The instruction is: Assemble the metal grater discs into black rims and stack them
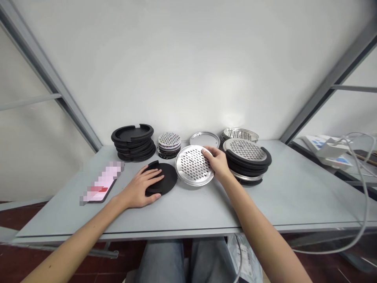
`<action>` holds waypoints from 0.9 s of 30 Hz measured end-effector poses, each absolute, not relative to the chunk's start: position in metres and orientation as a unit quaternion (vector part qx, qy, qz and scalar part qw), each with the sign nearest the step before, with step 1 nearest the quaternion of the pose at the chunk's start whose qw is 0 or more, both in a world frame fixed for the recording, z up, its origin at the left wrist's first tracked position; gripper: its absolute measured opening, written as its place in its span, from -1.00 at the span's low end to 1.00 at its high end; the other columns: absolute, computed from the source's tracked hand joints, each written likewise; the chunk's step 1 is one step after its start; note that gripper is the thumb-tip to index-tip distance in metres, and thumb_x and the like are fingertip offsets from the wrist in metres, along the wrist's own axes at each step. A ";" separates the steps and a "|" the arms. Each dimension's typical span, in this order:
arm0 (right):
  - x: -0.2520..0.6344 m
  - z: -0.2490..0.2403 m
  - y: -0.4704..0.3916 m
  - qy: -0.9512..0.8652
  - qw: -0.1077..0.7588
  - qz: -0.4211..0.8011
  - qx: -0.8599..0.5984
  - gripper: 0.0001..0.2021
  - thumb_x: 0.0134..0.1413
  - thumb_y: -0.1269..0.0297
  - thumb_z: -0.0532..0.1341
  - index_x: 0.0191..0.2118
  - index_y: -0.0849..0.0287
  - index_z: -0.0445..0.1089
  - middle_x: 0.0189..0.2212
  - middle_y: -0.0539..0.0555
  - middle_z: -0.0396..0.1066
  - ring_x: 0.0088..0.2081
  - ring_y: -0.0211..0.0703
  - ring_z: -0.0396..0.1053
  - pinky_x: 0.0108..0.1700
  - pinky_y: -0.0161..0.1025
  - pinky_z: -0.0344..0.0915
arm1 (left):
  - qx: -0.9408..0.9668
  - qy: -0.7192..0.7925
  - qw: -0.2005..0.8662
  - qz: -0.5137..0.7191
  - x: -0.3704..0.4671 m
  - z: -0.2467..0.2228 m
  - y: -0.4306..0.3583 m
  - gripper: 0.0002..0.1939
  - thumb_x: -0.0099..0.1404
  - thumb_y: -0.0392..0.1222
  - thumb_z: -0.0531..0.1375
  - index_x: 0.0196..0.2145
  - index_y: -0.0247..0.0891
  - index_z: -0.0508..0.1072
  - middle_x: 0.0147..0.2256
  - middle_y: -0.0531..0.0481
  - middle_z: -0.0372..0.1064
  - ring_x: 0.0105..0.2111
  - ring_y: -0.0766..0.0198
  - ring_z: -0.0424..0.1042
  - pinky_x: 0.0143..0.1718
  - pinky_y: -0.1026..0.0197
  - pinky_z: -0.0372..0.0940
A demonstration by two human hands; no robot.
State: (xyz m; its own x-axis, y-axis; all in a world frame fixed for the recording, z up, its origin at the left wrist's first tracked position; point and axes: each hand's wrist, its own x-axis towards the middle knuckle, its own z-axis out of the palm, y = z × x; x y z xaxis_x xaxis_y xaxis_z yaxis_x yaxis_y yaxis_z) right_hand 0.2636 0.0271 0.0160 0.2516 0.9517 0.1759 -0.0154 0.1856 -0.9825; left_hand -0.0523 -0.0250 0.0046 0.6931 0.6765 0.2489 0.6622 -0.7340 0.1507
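Note:
My left hand [143,186] lies with fingers spread over the raised rim of a round black base [166,179] on the table. In my right hand [216,161] is a round perforated metal plate [194,167], pinched at its right edge between thumb and fingers. It is tilted toward me, just right of the black base. Near my right wrist stands a stack of black bases [250,167], topped by another perforated metal plate [244,149]. Behind the plate I hold, a plain metal disc [204,139] lies close to the wall.
At the back left stands a stack of black bases [132,143], beside a smaller stack of perforated discs [169,145]. More metal plates [240,133] are piled at the back right. A phone [103,182] lies on the left of the grey table [188,216]. A white cable [365,196] hangs at right.

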 end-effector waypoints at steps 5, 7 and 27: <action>0.261 0.010 0.029 -0.413 0.600 0.480 -0.489 -0.58 -0.20 0.08 0.36 -0.20 0.24 0.46 -0.28 0.15 0.53 -0.27 -0.08 0.48 -0.19 -0.18 0.41 | 0.914 0.362 0.105 0.152 -0.033 0.015 -0.004 -0.23 0.22 0.15 0.21 0.29 -0.17 0.14 0.25 -0.17 0.15 0.25 -0.08 0.13 0.29 -0.18 -0.01; 0.259 0.006 0.029 -0.421 0.596 0.468 -0.498 -0.59 -0.19 0.08 0.35 -0.21 0.23 0.46 -0.27 0.15 0.53 -0.25 -0.07 0.48 -0.19 -0.17 0.41 | 0.889 0.393 0.142 0.190 -0.030 0.017 0.011 -0.09 0.18 0.20 0.24 0.34 -0.17 -0.01 0.28 -0.20 0.07 0.24 -0.08 0.15 0.23 -0.12 0.13; 0.247 -0.026 0.044 -0.514 0.481 0.379 -0.600 -0.72 -0.03 0.26 0.21 -0.17 0.24 0.47 -0.21 0.15 0.52 -0.14 -0.05 0.45 0.00 -0.09 0.33 | 0.877 0.333 0.152 0.311 0.008 -0.004 0.025 -0.40 0.35 0.13 0.07 0.21 -0.28 0.20 0.18 -0.24 0.19 0.21 0.00 0.16 0.24 -0.07 0.08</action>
